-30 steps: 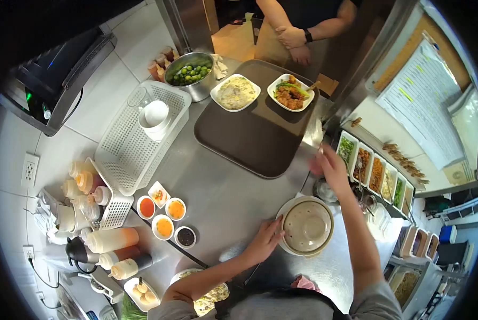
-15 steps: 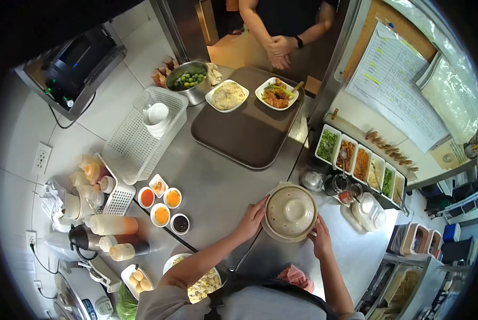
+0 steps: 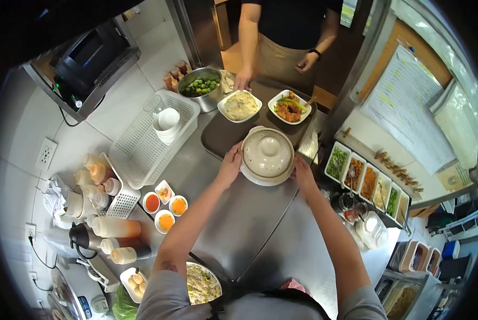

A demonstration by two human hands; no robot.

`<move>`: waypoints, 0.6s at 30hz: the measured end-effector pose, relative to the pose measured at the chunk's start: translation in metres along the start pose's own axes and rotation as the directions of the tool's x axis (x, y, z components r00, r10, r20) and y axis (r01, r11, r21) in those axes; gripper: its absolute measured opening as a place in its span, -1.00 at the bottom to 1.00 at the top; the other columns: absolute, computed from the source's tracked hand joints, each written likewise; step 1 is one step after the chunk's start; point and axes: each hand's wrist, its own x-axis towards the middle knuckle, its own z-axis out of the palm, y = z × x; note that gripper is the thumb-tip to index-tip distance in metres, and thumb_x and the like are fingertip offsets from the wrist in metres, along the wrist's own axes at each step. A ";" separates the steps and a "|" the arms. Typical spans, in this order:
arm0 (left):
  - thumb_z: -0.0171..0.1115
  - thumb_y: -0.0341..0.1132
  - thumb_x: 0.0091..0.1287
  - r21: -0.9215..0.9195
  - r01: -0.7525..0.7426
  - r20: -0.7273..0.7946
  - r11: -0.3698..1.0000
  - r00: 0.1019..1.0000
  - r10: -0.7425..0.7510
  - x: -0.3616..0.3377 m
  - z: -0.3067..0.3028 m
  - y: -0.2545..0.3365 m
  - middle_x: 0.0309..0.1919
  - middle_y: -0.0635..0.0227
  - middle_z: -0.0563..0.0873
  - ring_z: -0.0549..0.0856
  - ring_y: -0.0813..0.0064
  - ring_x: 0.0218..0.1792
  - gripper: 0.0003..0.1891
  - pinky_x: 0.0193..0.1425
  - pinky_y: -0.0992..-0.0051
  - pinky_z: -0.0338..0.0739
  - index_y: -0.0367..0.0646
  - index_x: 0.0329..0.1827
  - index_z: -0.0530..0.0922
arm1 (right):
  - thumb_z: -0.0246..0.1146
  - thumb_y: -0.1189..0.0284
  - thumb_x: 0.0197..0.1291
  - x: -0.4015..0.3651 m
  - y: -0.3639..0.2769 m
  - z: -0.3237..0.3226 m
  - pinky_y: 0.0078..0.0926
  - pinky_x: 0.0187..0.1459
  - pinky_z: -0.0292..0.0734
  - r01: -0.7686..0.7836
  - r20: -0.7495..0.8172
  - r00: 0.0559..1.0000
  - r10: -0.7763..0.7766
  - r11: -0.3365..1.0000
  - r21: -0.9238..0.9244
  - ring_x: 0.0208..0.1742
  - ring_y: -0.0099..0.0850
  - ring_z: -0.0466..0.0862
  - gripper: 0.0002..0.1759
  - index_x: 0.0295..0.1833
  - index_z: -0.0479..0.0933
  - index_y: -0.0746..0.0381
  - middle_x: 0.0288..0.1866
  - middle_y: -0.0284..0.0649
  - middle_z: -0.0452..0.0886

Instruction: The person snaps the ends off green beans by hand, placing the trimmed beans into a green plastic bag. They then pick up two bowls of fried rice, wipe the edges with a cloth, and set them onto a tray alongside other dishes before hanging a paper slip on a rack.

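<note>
A cream lidded clay pot (image 3: 267, 153) with a round knob is between my two hands, over the near edge of the brown tray (image 3: 213, 140). My left hand (image 3: 231, 166) grips its left side, and on the opposite side my right hand (image 3: 304, 175) has its fingers around the rim. A pale rim shows beneath the pot at the front. Behind it on the tray stand a white bowl of pale rice-like food (image 3: 239, 106) and a white bowl of fried pieces with greens (image 3: 290, 108).
Across the counter, a person's hand (image 3: 244, 79) is at the rice-like bowl. Left are a perforated basket (image 3: 137, 133) with white cups, small sauce dishes (image 3: 152, 202) and squeeze bottles (image 3: 116, 227). A metal pot of green fruit (image 3: 200, 85) stands behind; topping containers (image 3: 368, 178) line the right.
Both my hands have carried the clay pot forward from the near counter to the tray. The person opposite has unclasped their hands and reached one to the rice-like bowl.
</note>
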 end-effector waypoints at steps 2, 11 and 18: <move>-0.19 -0.13 0.51 -0.013 0.006 0.021 1.000 1.000 -0.006 0.021 -0.008 -0.003 0.05 0.43 0.52 0.56 0.62 -0.05 -0.59 -0.01 0.44 0.58 0.04 0.37 0.29 | -0.05 0.08 0.40 0.048 0.015 -0.002 -0.35 0.16 0.40 -0.021 -0.008 1.000 0.020 0.997 -0.081 0.23 -0.35 0.45 -0.40 0.43 0.20 0.16 0.27 -0.20 0.42; -0.04 -0.19 0.47 0.017 -0.194 -0.028 0.981 0.981 0.194 0.046 -0.029 -0.032 0.01 0.44 0.59 0.53 0.61 -0.04 -0.58 0.07 0.51 0.45 -0.06 0.35 0.35 | 0.04 0.22 0.31 0.026 -0.021 0.001 -0.56 0.11 0.33 0.099 0.252 0.967 -0.051 0.978 -0.184 0.05 -0.56 0.49 -0.51 0.30 0.39 0.19 0.08 -0.36 0.54; 0.24 -0.36 0.22 0.567 -0.357 -0.458 0.743 0.612 0.644 -0.030 -0.095 0.134 -0.33 0.25 0.71 0.67 0.28 -0.23 -0.89 -0.03 0.42 0.51 -0.21 -0.39 0.62 | 0.23 0.36 0.09 -0.163 0.030 -0.052 -0.53 -0.30 0.51 0.229 0.312 0.949 0.038 0.598 -0.769 -0.37 -0.51 0.66 -0.78 -0.33 0.67 0.28 -0.46 -0.19 0.70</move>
